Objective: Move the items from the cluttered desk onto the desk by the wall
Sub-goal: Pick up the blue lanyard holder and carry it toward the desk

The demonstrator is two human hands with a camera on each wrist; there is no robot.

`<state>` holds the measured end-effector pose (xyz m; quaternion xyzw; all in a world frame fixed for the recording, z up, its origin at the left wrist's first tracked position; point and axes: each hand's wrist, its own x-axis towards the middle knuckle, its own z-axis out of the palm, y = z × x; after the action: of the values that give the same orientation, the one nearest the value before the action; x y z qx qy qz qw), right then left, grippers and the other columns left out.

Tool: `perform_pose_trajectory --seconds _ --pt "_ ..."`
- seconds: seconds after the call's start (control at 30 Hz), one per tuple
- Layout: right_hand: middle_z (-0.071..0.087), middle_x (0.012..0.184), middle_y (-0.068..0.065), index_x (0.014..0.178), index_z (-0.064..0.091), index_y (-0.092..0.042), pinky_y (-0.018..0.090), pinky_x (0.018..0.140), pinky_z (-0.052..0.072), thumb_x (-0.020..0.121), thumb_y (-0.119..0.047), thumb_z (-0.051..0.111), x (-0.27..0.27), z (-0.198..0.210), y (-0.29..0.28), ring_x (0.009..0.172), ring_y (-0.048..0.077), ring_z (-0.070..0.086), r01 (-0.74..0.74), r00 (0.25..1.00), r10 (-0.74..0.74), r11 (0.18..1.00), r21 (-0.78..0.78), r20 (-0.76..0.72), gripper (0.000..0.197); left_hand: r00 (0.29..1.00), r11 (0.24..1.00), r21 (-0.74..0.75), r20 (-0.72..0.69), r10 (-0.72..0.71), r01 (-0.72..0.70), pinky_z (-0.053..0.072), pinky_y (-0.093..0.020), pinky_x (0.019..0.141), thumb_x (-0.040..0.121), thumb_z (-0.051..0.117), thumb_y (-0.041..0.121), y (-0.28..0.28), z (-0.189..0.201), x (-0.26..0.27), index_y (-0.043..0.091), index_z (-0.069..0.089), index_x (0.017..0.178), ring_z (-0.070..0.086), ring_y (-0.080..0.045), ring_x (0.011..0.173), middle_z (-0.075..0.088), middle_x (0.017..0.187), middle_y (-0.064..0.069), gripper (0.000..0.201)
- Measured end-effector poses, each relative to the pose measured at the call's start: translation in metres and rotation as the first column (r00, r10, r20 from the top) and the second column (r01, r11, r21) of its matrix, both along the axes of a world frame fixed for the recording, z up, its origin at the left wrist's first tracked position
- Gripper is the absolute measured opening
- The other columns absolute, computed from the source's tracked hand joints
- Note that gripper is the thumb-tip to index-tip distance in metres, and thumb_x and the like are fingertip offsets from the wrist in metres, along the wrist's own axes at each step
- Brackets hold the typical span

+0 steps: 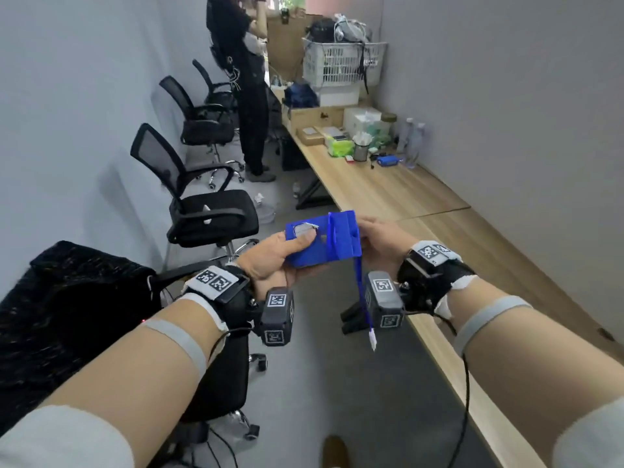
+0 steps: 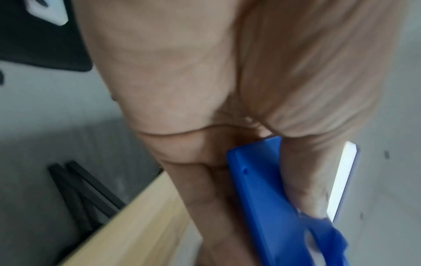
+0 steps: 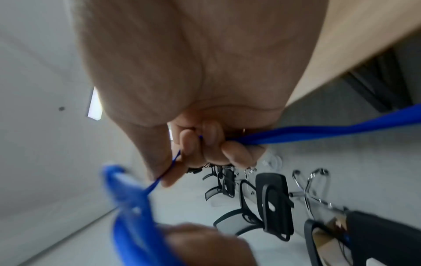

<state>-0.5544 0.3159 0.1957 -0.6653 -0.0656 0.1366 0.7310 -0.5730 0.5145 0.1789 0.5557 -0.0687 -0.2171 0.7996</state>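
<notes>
A blue plastic block (image 1: 324, 241) is held in the air between both hands, above the floor beside the long wooden desk (image 1: 388, 190). My left hand (image 1: 280, 255) grips its left end, thumb on top near a silver patch. My right hand (image 1: 381, 241) grips the right end. A blue ribbon cable (image 1: 361, 292) with a white plug hangs down from the block. In the left wrist view the blue block (image 2: 268, 198) sits between thumb and fingers. In the right wrist view my fingers (image 3: 209, 144) curl round the blue cable (image 3: 318, 131).
Clutter stands at the desk's far end: a white basket (image 1: 341, 62), boxes, a pen cup (image 1: 360, 148), bottles (image 1: 413, 140). Black office chairs (image 1: 199, 197) line the left wall. A person in black (image 1: 243, 79) stands in the aisle ahead.
</notes>
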Motion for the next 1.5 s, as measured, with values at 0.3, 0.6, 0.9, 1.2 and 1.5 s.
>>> perform_pose_trajectory --seconds 0.3,0.6,0.9,1.2,1.5 --pt "0.064 0.085 -0.001 0.094 0.072 -0.013 0.024 0.07 0.042 0.102 -0.029 0.047 0.167 0.029 0.024 0.074 0.012 0.054 0.177 0.917 0.02 0.874 -0.452 0.398 0.031 0.881 0.9 -0.031 0.196 0.431 -0.434 0.052 -0.044 0.092 0.103 0.049 0.021 -0.015 0.058 0.191 0.009 0.062 0.125 0.067 -0.03 0.108 0.071 0.119 -0.014 0.028" --pt "0.057 0.066 -0.001 0.085 0.071 -0.004 0.025 0.06 0.038 0.1 -0.02 0.051 0.296 0.106 0.03 0.064 0.017 0.051 0.268 0.763 0.326 0.627 -0.731 0.559 0.029 0.796 0.833 0.211 0.48 0.368 -0.512 0.055 -0.055 0.09 0.086 0.065 0.044 -0.001 0.08 0.324 0.02 0.068 0.115 0.069 -0.036 0.103 0.073 0.109 -0.013 0.039" --pt "0.052 0.071 0.008 0.076 0.062 -0.011 0.031 0.06 0.033 0.09 -0.041 0.066 0.411 0.09 -0.019 0.065 0.017 0.043 0.253 0.883 0.071 0.759 -0.599 0.463 0.033 0.948 0.959 0.255 0.254 -0.19 0.123 0.06 -0.041 0.086 0.097 0.058 0.015 -0.004 0.067 0.436 0.003 0.06 0.128 0.069 -0.025 0.109 0.069 0.122 -0.016 0.033" --pt "0.043 0.057 -0.005 0.073 0.045 -0.017 0.017 0.047 0.022 0.101 -0.001 0.037 0.449 0.01 -0.026 0.046 0.005 0.027 0.3 0.949 -0.286 0.949 0.098 -0.129 0.033 0.98 0.973 -0.122 0.057 -0.192 0.198 0.059 -0.035 0.074 0.099 0.053 0.024 -0.059 0.024 0.532 0.019 0.064 0.114 0.068 -0.016 0.093 0.073 0.102 -0.003 0.02" --pt "0.054 0.073 0.008 0.083 0.054 -0.008 0.015 0.046 0.034 0.101 0.0 0.043 0.499 -0.032 -0.025 0.051 0.008 0.043 0.608 0.78 -0.562 0.785 0.122 -0.274 0.023 0.988 0.995 0.049 0.119 -0.095 0.09 0.06 -0.039 0.082 0.103 0.049 0.022 -0.107 -0.025 0.598 0.006 0.059 0.128 0.07 -0.032 0.103 0.07 0.118 -0.02 0.031"
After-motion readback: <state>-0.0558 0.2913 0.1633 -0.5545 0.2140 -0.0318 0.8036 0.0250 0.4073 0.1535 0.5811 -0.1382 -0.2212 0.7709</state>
